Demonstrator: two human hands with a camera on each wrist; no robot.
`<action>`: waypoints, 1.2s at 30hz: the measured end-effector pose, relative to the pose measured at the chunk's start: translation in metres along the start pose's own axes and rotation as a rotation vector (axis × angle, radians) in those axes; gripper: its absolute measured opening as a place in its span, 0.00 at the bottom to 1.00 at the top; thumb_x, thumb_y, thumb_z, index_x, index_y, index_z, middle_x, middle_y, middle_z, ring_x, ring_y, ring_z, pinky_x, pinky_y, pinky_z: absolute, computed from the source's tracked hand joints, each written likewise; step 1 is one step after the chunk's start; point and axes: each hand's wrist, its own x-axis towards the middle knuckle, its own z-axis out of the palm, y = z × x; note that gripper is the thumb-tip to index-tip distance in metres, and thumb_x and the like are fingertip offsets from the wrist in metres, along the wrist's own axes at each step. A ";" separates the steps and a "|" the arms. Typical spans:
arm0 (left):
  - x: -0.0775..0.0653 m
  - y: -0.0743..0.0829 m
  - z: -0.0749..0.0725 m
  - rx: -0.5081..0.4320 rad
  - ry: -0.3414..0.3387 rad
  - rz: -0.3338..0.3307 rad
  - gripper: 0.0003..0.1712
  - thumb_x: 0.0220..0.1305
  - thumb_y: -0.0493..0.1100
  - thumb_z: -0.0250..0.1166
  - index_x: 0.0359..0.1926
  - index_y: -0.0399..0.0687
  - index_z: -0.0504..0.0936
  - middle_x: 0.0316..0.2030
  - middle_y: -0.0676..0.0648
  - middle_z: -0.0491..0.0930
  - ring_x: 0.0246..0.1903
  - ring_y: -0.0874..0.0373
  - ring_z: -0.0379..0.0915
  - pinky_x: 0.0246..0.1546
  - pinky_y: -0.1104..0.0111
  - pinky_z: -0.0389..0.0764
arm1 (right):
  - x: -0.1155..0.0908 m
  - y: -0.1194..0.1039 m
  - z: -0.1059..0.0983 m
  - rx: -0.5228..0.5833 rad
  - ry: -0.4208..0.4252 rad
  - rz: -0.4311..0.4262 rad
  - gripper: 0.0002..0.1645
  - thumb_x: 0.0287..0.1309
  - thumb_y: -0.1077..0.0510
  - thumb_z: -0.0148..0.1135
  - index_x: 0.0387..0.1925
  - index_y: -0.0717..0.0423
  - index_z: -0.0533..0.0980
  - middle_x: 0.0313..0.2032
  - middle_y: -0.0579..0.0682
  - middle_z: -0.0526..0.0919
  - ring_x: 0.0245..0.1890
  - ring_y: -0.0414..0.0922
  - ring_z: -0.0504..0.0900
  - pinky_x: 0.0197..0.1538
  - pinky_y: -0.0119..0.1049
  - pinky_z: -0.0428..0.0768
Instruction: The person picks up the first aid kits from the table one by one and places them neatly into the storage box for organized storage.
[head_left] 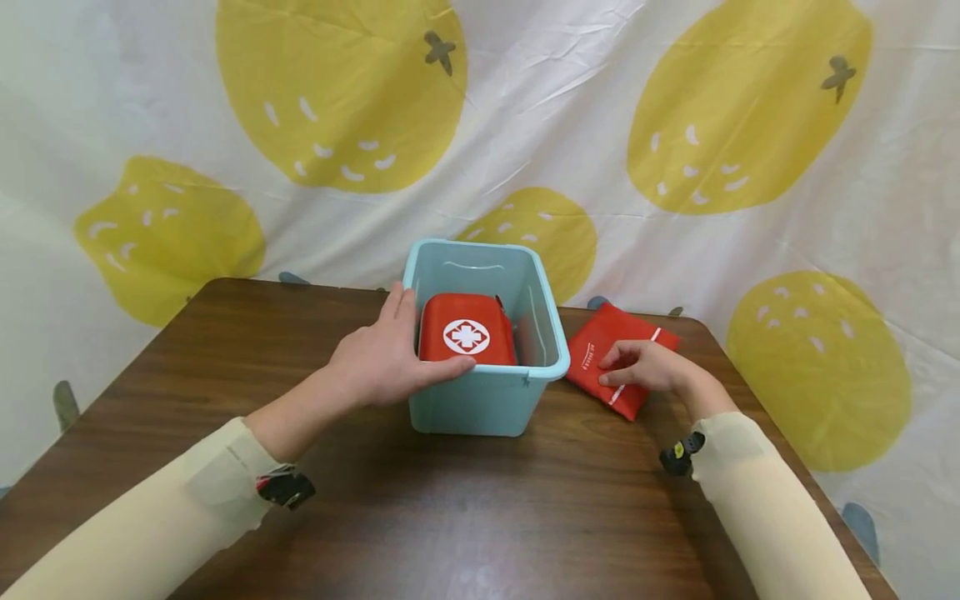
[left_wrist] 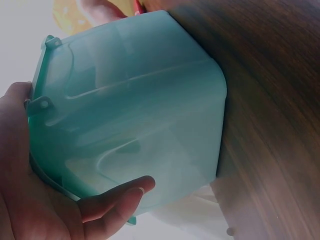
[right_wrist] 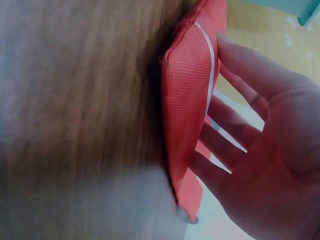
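A light blue plastic bin point(head_left: 472, 400) stands upright on the table. Inside it sits a red first aid case point(head_left: 467, 335) with a white cross emblem. My left hand point(head_left: 382, 354) spans the bin's near left corner, its thumb straight along the front rim. In the left wrist view, the fingers point(left_wrist: 117, 202) of that hand lie against the bin's outer wall. Flat to the right of the bin is a red fabric pouch point(head_left: 600, 337) with white stripes. With fingers loosely bent, my right hand point(head_left: 645, 365) touches the pouch's upper face point(right_wrist: 187, 95); its underside is hidden.
The dark wooden table point(head_left: 480, 517) ends just behind the bin and to the right of the pouch. Behind it hangs a white cloth point(head_left: 540, 125) printed with yellow lemons. The sleeves carry dark wrist devices point(head_left: 287, 487).
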 end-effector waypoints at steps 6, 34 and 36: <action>-0.001 -0.002 0.001 -0.014 0.025 0.018 0.76 0.40 0.94 0.49 0.77 0.46 0.50 0.77 0.48 0.49 0.42 0.51 0.81 0.31 0.61 0.79 | -0.006 -0.003 0.005 0.004 -0.057 -0.039 0.19 0.56 0.46 0.75 0.46 0.46 0.81 0.46 0.50 0.81 0.50 0.49 0.75 0.48 0.39 0.78; -0.002 0.002 0.004 0.003 0.033 0.018 0.77 0.41 0.94 0.49 0.78 0.45 0.47 0.80 0.47 0.46 0.46 0.49 0.81 0.33 0.61 0.79 | -0.053 -0.011 -0.008 -0.135 -0.044 -0.135 0.19 0.57 0.41 0.74 0.46 0.44 0.83 0.49 0.48 0.82 0.51 0.50 0.76 0.47 0.42 0.78; -0.002 0.002 0.003 0.005 0.033 0.017 0.78 0.41 0.94 0.49 0.79 0.45 0.47 0.80 0.47 0.46 0.47 0.49 0.81 0.34 0.60 0.80 | -0.049 -0.004 -0.021 -0.161 0.083 -0.135 0.21 0.61 0.41 0.70 0.51 0.47 0.82 0.49 0.50 0.85 0.51 0.52 0.80 0.49 0.45 0.80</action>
